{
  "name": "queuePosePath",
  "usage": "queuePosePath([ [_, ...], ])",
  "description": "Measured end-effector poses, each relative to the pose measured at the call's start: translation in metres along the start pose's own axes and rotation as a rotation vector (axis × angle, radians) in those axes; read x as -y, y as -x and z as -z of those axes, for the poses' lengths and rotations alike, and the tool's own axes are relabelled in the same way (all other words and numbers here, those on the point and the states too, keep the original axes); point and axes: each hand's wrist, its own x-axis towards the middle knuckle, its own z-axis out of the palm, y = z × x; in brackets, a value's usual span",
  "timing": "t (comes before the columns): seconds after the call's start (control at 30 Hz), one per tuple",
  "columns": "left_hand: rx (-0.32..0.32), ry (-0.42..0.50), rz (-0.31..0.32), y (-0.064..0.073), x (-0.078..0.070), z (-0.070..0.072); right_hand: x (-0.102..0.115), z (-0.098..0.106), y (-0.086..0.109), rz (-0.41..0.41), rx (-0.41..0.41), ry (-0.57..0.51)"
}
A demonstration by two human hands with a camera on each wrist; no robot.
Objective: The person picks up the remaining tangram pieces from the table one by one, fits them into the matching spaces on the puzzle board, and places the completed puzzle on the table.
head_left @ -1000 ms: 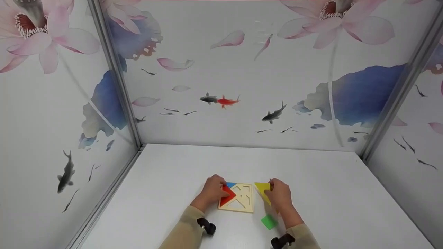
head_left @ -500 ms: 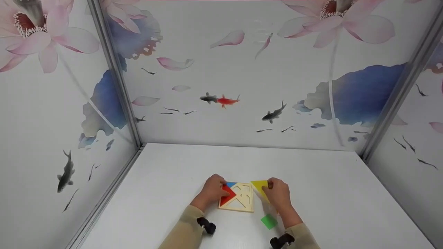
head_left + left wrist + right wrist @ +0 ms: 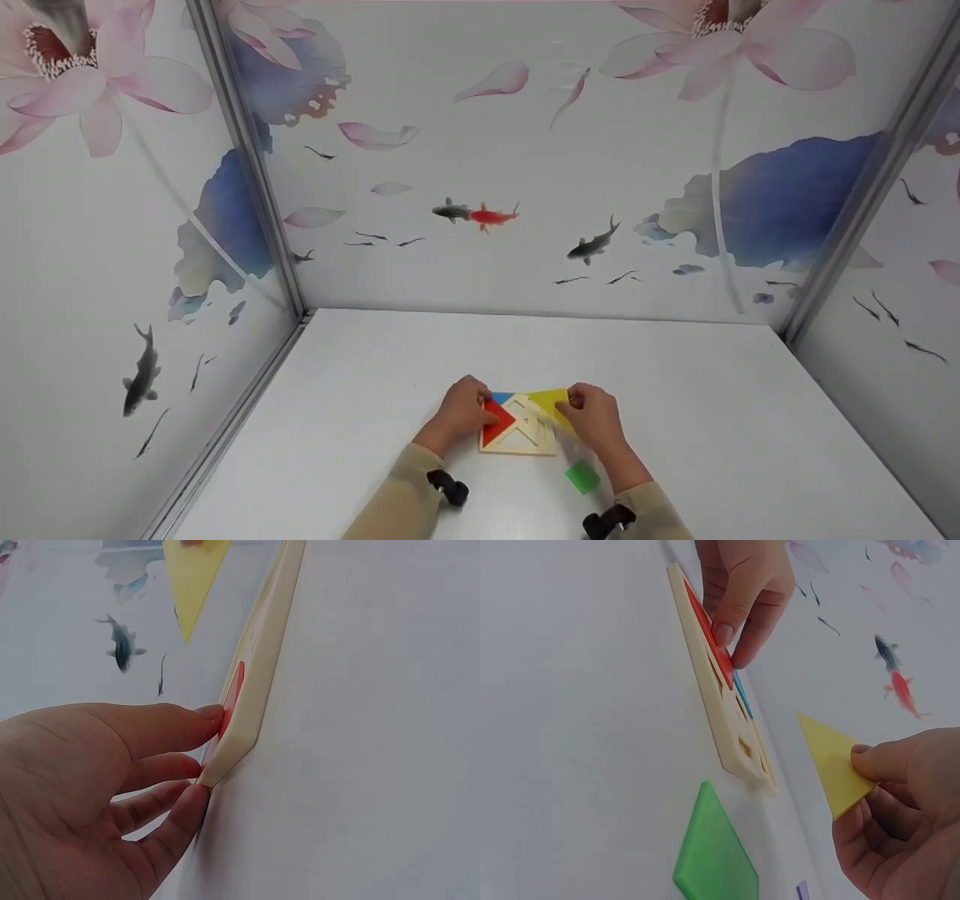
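Note:
A pale wooden tangram tray lies on the table with a red triangle and a blue triangle set in its left and far parts. My left hand holds the tray at its left edge, thumb on the red triangle and other fingertips at the rim. Between thumb and fingers, my right hand pinches a flat yellow triangle. In the head view the triangle overlaps the tray's far right corner; the right wrist view shows it raised beside the tray. Several bare recesses show in the tray.
A green tangram piece lies on the white table near the right forearm. A bit of a purple piece shows at the bottom of the right wrist view. Printed panels enclose the table's back and sides.
My right hand has moved left, bringing the yellow triangle from beside the tray to over its right part. The tray has shifted slightly right, with my left hand still at its edge.

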Motion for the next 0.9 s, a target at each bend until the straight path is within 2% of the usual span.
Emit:
queuePosePath([
  [0.1,0.006,0.014,0.015,0.000,-0.001,0.000,-0.001,-0.002,0.000,0.011,0.007,-0.007],
  [0.33,0.028,0.051,0.064,0.001,-0.003,-0.005,-0.004,-0.006,0.001,-0.044,0.065,-0.025],
  [0.53,0.060,0.050,0.068,0.004,-0.005,-0.005,-0.006,-0.008,0.005,-0.072,0.105,-0.035],
  [0.7,0.055,0.030,0.056,0.002,-0.007,0.002,0.000,-0.009,0.002,-0.076,0.155,-0.064],
  [0.9,0.055,0.053,0.064,0.003,-0.004,0.002,0.000,-0.012,0.002,-0.124,0.179,-0.096],
])
